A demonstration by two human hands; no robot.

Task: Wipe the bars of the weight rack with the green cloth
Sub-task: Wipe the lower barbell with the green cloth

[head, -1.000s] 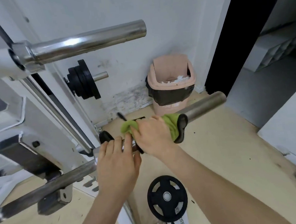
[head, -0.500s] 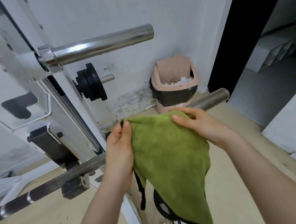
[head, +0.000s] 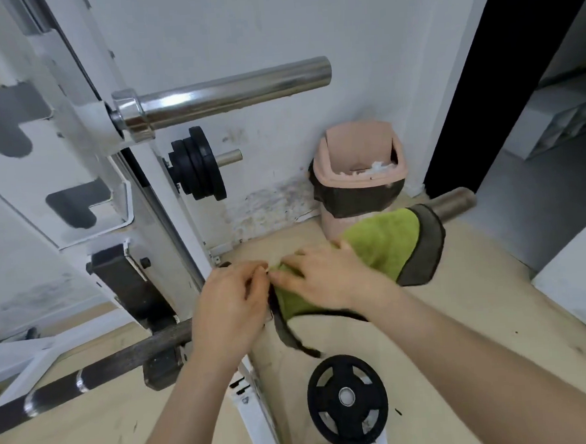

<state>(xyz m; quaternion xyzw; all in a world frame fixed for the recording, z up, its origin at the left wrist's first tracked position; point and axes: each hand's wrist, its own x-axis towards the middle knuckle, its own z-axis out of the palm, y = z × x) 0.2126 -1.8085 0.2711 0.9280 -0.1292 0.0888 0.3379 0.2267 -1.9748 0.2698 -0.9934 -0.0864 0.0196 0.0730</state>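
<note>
Since half a second ago, the green cloth (head: pixel 385 247) has gone from hanging spread between my hands to lying draped over the lower bar (head: pixel 455 203). Nearest, a black plate (head: pixel 347 397) lies on the pale wooden floor (head: pixel 462 314). My right hand (head: pixel 326 278) curls over the cloth on the bar; my left hand (head: pixel 228 308) seems to pinch its blurred corner. The cloth hides the bar's middle. Beyond, a pink bin (head: pixel 360 169) stands against the scuffed white wall (head: pixel 238 26), beside a dark doorway (head: pixel 475 90).

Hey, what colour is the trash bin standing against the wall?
Pale pink bin, with a dark liner folded over its rim; it shows clearly in the head view.
</note>
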